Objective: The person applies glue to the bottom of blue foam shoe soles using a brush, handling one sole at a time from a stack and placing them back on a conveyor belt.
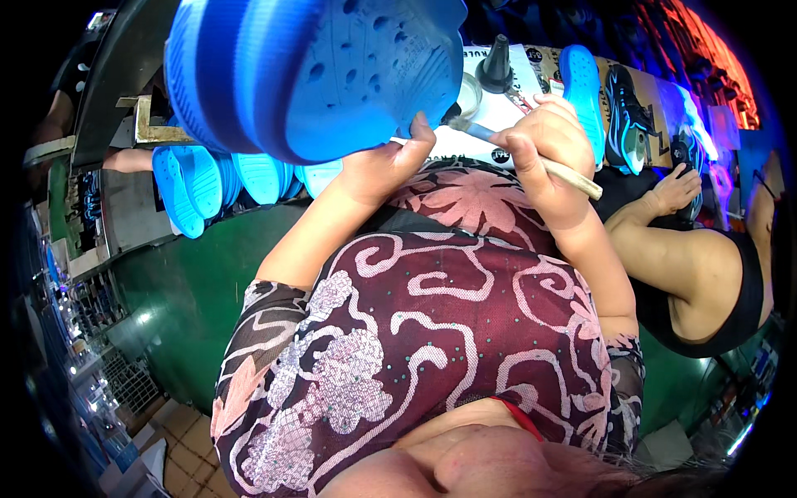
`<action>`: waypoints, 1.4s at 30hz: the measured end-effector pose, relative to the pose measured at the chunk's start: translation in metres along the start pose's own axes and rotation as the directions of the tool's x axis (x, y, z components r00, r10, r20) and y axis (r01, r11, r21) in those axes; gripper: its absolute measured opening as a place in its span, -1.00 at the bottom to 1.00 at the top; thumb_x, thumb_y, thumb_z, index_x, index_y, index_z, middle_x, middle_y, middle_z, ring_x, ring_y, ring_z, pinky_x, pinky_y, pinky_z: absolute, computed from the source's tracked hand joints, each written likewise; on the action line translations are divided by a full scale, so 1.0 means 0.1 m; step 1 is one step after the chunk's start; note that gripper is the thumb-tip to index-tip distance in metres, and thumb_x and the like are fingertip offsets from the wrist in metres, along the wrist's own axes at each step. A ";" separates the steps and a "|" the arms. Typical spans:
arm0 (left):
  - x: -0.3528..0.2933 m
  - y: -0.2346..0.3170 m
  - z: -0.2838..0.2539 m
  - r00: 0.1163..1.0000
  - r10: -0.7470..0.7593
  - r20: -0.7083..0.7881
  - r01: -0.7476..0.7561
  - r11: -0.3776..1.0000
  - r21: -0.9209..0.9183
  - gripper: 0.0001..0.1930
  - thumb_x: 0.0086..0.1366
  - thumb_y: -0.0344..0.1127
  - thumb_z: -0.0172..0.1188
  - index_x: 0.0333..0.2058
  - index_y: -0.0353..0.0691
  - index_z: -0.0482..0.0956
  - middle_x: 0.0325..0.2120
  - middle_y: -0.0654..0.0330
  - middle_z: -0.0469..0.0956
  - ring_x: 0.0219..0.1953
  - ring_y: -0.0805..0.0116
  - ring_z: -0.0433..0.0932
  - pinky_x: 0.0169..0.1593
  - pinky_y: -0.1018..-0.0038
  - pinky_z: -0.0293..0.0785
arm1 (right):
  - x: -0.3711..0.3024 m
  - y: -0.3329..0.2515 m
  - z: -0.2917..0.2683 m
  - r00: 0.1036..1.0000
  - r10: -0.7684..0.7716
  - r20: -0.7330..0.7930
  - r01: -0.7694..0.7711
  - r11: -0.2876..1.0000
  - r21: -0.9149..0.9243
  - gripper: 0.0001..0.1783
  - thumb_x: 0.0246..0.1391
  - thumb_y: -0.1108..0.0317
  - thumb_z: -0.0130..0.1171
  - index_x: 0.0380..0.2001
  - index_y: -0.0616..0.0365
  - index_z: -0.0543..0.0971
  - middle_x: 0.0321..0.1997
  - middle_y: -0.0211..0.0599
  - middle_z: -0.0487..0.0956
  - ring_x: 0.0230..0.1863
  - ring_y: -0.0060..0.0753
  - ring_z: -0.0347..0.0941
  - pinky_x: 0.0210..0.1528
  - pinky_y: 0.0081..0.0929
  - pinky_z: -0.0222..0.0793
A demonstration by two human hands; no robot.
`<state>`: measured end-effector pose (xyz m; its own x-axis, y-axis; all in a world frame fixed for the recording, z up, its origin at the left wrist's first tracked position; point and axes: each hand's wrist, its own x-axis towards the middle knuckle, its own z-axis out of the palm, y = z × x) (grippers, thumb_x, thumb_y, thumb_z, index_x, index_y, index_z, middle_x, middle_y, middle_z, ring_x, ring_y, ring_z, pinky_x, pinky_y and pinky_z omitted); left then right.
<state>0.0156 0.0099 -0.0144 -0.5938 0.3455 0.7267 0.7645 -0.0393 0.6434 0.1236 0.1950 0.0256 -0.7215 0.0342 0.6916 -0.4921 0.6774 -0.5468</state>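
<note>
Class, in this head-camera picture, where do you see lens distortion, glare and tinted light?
Head view: a curved black border frames the scene; the blue soles in the left hand loom large; an orange-red glow tints the upper right; in the head view too, the green surface shows small, pale glints.

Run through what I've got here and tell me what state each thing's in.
Left hand: gripping the raised sole
Right hand: gripping the brush
Raised sole: blue, tilted
Brush: slanted, bristle contact unclear
Black nozzle: upright
Clear container: partly hidden, contents unclear
Light blue soles: bunched side by side
</note>
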 end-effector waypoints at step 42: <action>2.23 1.40 1.84 0.230 0.160 0.960 0.709 0.648 -0.278 -0.56 0.12 -0.34 0.17 -0.03 -0.32 0.31 -0.43 0.19 0.45 -0.44 0.43 0.47 -0.37 0.52 0.43 | -1.05 0.07 -1.04 0.773 0.420 -0.476 -0.499 0.866 -0.046 -0.74 0.08 0.35 0.14 -0.67 0.13 0.57 -0.64 -0.27 0.52 -0.51 -0.19 0.46 -0.37 -0.31 0.26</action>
<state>0.0359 0.2539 0.1933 0.2269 0.9731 0.0387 0.0053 -0.0410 0.9991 0.2464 0.2724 -0.0022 -0.5323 0.6605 0.5295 -0.0439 0.6031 -0.7965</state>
